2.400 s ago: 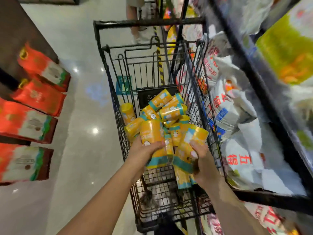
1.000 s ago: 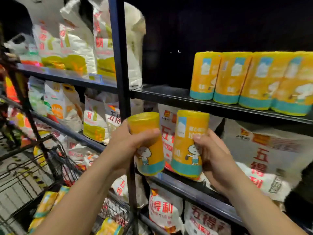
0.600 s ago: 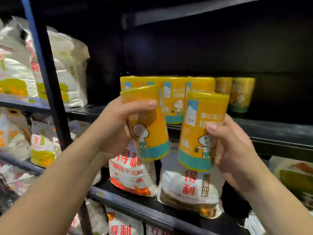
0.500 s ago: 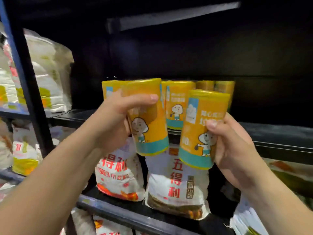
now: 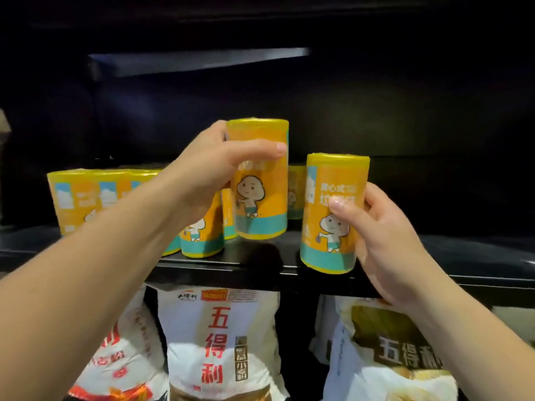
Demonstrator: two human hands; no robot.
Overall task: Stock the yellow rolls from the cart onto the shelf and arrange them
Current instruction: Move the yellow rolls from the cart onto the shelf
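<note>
Two yellow rolls were held upright in front of the dark shelf (image 5: 463, 250) at the middle of the frame. The left hand (image 5: 208, 166) was wrapped round the upper part of one roll (image 5: 260, 180), which was lifted clear above the shelf board, its teal base over the bare gap. The right hand (image 5: 385, 241) was closed round the side of the second roll (image 5: 333, 212), whose base was level with the shelf's front edge; whether it already rested there could not be told. A row of stocked rolls (image 5: 78, 198) stood at centre left, partly hidden behind the left forearm, and one more roll (image 5: 296, 195) was seen further back between the held pair. White flour bags (image 5: 220, 342) lay on the level below. The chief risk was judged to be the right-hand roll: were it released so close to the lip, it could tip forward and fall onto the bags. The left-hand roll, if lowered carelessly, could knock the nearest standing roll (image 5: 202, 241) and topple the tightly packed row. The grip high on that roll might also let its base swing.
</note>
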